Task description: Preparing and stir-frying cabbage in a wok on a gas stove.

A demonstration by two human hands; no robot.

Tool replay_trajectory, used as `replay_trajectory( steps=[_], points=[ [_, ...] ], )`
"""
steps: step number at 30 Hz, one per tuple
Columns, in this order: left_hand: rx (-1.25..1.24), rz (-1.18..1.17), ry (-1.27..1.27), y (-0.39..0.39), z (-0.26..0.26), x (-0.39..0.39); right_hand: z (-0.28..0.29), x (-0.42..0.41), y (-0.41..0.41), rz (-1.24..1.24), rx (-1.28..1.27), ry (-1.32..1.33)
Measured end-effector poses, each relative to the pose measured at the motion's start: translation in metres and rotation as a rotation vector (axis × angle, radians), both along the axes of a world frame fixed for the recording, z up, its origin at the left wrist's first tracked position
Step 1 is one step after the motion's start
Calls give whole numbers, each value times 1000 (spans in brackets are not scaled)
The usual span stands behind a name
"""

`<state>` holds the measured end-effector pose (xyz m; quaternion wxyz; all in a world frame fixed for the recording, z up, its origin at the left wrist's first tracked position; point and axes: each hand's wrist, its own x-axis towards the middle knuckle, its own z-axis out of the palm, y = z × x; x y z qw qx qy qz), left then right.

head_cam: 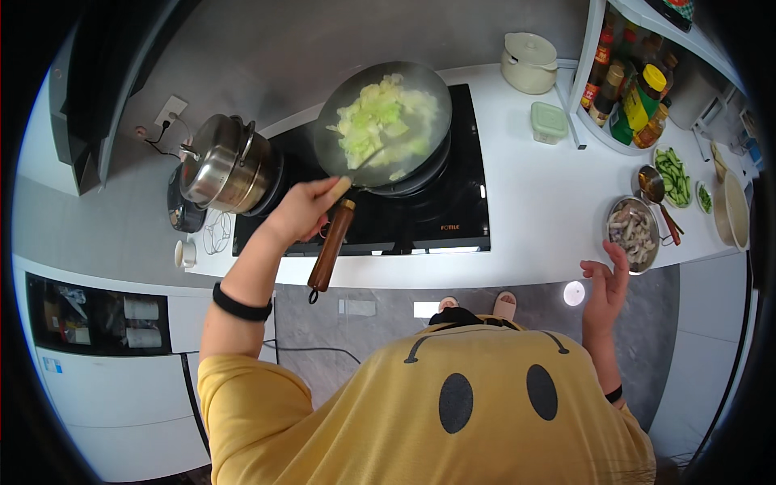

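My left hand [303, 209] is closed around a cooking utensil, mostly hidden by the fingers, whose thin metal part [371, 159] reaches into a wok [445, 115]. Chopped pale-green cabbage [379, 118] lies in the wok, with a little steam over it. Just below the hand, the wok's brown wooden handle [331, 245] points towards me and is not gripped. My right hand [608, 285] is raised with fingers apart and holds nothing, near the front rim of a metal bowl [608, 233] of sliced, pale raw food [633, 233].
A stainless steel pot [227, 163] stands left on the black cooktop [418, 224]. To the right are a ladle [652, 185], a plate of sliced cucumber [673, 176], a green-lidded container [548, 121], a cream lidded pot [529, 63] and a shelf of sauce bottles [642, 97].
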<state>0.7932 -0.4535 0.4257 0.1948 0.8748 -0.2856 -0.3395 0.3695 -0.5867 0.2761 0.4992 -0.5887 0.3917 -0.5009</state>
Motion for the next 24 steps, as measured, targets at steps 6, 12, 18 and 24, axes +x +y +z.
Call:
replay_trajectory(
  steps=[6, 12, 18, 24],
  points=[
    [-35, -297, -596, 30, -24, 46, 2, 1, -5, 14, 7, -6],
    [72, -237, -306, -4, 7, 23, 3, 7, -5, 34, 13, -12],
    [460, -268, -462, -32, 132, 16, 4, 5, -6, 43, 1, -25],
    [769, -320, -426, -65, 179, 9, 3, 2, -5, 24, -6, -30]
  ],
)
